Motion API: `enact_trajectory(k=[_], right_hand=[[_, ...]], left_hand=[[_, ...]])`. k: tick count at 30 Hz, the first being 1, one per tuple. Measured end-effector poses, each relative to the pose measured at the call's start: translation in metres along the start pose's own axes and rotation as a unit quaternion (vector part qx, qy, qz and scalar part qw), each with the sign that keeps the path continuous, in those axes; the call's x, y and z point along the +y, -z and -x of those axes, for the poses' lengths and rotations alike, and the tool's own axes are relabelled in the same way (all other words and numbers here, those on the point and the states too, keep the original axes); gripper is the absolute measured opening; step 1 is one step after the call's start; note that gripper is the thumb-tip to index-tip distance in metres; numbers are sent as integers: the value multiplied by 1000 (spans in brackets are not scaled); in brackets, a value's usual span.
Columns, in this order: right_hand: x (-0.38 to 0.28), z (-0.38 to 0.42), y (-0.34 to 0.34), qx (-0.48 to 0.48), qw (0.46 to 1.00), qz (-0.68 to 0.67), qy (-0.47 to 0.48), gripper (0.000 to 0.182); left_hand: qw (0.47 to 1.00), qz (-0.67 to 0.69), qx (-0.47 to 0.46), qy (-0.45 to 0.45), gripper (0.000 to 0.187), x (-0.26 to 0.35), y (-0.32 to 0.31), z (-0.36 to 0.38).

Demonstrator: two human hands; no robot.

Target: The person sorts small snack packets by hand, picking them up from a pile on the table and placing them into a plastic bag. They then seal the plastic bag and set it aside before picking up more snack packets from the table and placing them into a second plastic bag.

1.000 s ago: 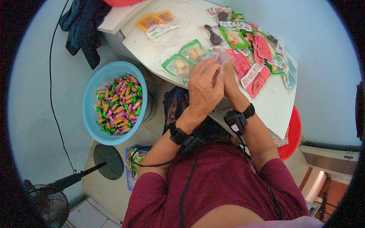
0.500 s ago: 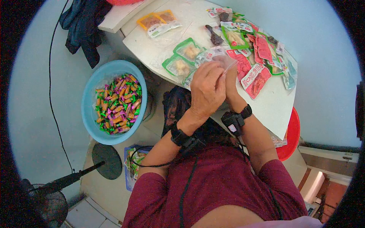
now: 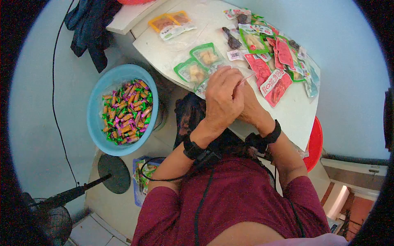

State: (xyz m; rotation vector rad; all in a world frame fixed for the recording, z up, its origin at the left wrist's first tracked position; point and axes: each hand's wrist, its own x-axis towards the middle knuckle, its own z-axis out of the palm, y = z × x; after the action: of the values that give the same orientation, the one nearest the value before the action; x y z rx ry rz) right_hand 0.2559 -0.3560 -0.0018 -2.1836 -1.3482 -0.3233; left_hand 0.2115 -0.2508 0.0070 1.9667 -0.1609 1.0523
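Close together over the table's near edge, my hands meet at a clear plastic bag (image 3: 247,76). My left hand (image 3: 223,96) is closed, its curled fingers pinching the bag. My right hand (image 3: 251,107) is pressed in behind it, with its fingers hidden by the left hand and the plastic. Just left of the bag lie green-edged snack packets with pale pieces inside, one nearer me (image 3: 193,71) and one farther back (image 3: 206,55). To the right is a red-and-white snack packet (image 3: 276,87). The bag's contents are hidden.
The white table (image 3: 301,119) carries a pile of snack packets (image 3: 283,51), a dark drumstick pack (image 3: 232,39) and orange-edged packets (image 3: 170,23). At left, a blue basin (image 3: 93,119) holds wrapped sweets. A black stand fan (image 3: 51,219), blue crate (image 3: 137,199) and red tub (image 3: 315,147) stand lower.
My right forearm has swung outward, and its hand has drawn back toward me behind the left hand. The green-edged packets have shifted slightly. My left hand stays nearly in place.
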Motion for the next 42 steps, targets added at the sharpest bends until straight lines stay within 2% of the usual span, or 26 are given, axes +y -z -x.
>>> enact_trajectory(k=[3,9,15,16,27,30,32,35,37,42], right_hand=[[5,2,2,-120,990,-43,-67,36],[11,-6,-10,-52,967,-247,-4,38],[32,-23,-55,-42,995,-82,27,40],[36,-26,-62,-41,997,-64,28,40],[67,-38,-100,-42,998,53,-1,44],[68,-33,-97,-13,997,74,-4,45],[61,-29,-85,44,996,71,19,48],[77,-34,-86,11,997,63,53,48],[76,-33,-79,39,995,60,76,49],[51,-29,-51,22,990,91,103,49]], left_hand=[[1000,-6,-16,-3,14,0,-2,4],[1000,-10,-16,-7,14,5,-3,6],[999,-1,-22,27,14,7,-4,9],[1000,-17,-19,-2,14,9,-2,5],[999,-20,-25,-21,13,7,2,6],[999,-19,-22,-22,13,6,0,6],[999,-14,-18,-23,13,6,-1,6],[999,-10,-14,-32,13,4,-3,5],[999,-17,-15,-37,13,3,-4,5],[999,-27,-13,-41,13,4,0,4]])
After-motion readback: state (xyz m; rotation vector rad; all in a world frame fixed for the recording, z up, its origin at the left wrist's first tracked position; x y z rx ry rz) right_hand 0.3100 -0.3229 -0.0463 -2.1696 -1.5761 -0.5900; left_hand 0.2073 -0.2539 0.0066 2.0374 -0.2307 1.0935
